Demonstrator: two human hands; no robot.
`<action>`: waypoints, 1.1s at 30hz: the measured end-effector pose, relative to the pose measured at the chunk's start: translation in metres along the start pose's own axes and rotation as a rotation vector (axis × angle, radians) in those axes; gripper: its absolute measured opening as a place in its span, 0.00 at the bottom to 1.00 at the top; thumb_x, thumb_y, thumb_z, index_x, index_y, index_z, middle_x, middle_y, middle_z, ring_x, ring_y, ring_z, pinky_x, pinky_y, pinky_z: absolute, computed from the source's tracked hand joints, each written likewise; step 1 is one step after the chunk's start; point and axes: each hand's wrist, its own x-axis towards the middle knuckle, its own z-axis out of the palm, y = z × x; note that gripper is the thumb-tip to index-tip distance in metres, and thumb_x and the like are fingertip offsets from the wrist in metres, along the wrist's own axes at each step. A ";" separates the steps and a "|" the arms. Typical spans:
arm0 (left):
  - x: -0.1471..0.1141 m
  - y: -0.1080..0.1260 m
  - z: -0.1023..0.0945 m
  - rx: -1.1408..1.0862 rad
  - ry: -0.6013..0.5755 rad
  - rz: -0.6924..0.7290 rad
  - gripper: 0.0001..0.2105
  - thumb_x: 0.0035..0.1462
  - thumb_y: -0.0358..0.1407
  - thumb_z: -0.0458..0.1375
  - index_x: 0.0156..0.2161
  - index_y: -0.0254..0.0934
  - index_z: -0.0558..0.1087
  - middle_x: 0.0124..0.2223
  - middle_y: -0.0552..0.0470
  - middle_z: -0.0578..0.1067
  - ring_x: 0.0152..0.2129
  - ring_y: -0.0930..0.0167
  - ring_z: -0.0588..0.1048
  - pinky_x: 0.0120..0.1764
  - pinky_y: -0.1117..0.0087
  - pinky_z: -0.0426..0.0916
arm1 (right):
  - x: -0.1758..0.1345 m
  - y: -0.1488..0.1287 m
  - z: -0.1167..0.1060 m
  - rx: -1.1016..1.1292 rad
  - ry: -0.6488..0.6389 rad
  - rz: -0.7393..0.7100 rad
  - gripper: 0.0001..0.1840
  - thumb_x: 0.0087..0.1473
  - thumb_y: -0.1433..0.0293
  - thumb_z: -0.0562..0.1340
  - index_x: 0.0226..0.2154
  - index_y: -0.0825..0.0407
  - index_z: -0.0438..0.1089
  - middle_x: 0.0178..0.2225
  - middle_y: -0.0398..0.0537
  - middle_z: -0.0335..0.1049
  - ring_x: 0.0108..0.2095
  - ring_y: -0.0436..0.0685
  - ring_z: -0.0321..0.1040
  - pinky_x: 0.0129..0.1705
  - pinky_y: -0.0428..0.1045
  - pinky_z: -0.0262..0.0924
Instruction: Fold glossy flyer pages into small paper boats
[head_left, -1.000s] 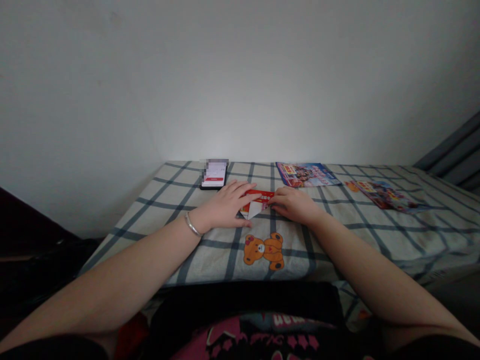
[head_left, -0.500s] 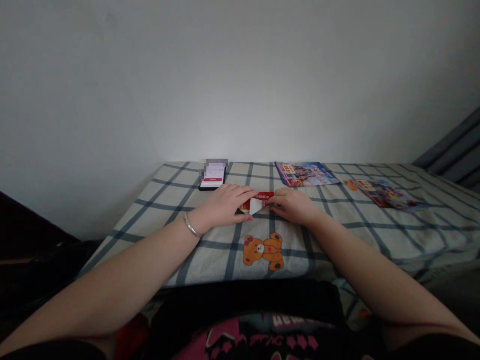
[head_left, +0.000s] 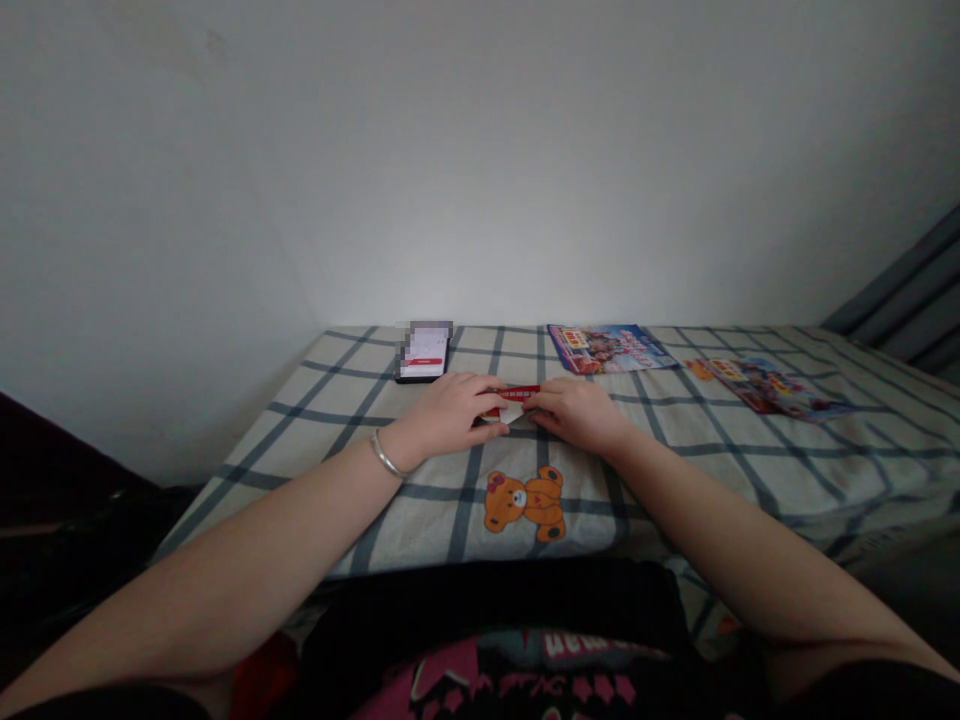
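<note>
Cream, blue-checked cloth (head_left: 330, 400) against plain grey-white wall (head_left: 480, 180); left hand (head_left: 448, 410), right hand (head_left: 581, 412) fingers grasping folded red-and-white paper (head_left: 520, 394).

A bare, pale grey wall (head_left: 480, 180) fills the back, glowing softest low in the middle; a flat surface in white cloth with blue-grey checks (head_left: 720, 440) runs up to it, dark grey, fabric-like folds (head_left: 911, 270) slanting far right.
</note>
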 end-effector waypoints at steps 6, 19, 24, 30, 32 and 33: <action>0.002 0.002 0.001 -0.025 0.023 -0.025 0.14 0.64 0.46 0.55 0.44 0.39 0.76 0.52 0.48 0.73 0.48 0.63 0.72 0.48 0.61 0.65 | 0.001 0.000 0.003 -0.040 0.066 0.021 0.09 0.62 0.66 0.60 0.37 0.49 0.76 0.34 0.48 0.73 0.34 0.54 0.67 0.33 0.48 0.53; 0.003 0.004 -0.001 0.041 0.091 -0.157 0.14 0.66 0.46 0.52 0.43 0.37 0.71 0.35 0.51 0.78 0.33 0.66 0.76 0.36 0.66 0.66 | 0.004 0.004 0.003 0.042 0.150 0.095 0.22 0.51 0.67 0.69 0.49 0.53 0.70 0.47 0.55 0.73 0.49 0.63 0.67 0.53 0.57 0.62; 0.003 0.002 0.002 0.026 0.091 -0.139 0.12 0.67 0.43 0.53 0.46 0.37 0.70 0.37 0.51 0.79 0.35 0.66 0.78 0.36 0.67 0.67 | 0.005 0.006 0.006 0.053 0.080 0.090 0.15 0.54 0.68 0.66 0.46 0.53 0.73 0.43 0.54 0.75 0.45 0.61 0.69 0.50 0.56 0.63; 0.004 0.002 0.003 0.056 0.104 -0.146 0.14 0.66 0.42 0.54 0.53 0.37 0.68 0.41 0.48 0.80 0.37 0.65 0.78 0.38 0.66 0.70 | 0.006 0.004 0.005 0.060 0.046 0.056 0.07 0.57 0.71 0.63 0.39 0.51 0.75 0.37 0.48 0.77 0.41 0.58 0.70 0.45 0.52 0.62; 0.003 0.002 0.004 0.069 0.106 -0.148 0.15 0.67 0.41 0.53 0.54 0.38 0.68 0.41 0.48 0.79 0.37 0.66 0.78 0.38 0.67 0.70 | 0.007 0.003 0.004 0.058 0.050 0.063 0.07 0.57 0.72 0.62 0.38 0.51 0.75 0.37 0.48 0.77 0.41 0.58 0.70 0.45 0.51 0.61; 0.003 0.002 0.004 0.077 0.105 -0.150 0.14 0.67 0.41 0.53 0.54 0.38 0.67 0.42 0.47 0.79 0.37 0.66 0.78 0.38 0.67 0.70 | 0.007 0.002 0.004 0.055 0.053 0.075 0.07 0.57 0.72 0.62 0.37 0.51 0.75 0.37 0.48 0.77 0.41 0.58 0.70 0.45 0.51 0.61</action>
